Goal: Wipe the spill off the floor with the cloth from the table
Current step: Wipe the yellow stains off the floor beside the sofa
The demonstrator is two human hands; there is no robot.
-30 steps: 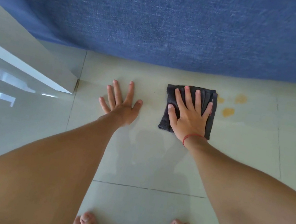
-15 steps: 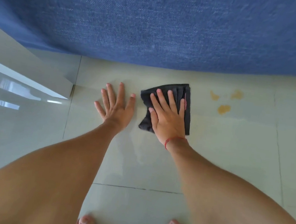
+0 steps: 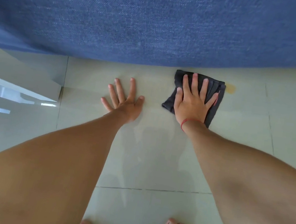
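Right hand (image 3: 192,105), fingers spread flat, presses the dark cloth (image 3: 215,100) down; one yellowish spill spot (image 3: 230,88) remains at its two o'clock.

Dark cloth (image 3: 215,95) beside yellow spill (image 3: 230,88)

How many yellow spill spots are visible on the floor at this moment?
1. A single yellow spot shows on the floor, just right of the dark cloth under the right hand, near the blue fabric. Others may be hidden beneath the cloth.
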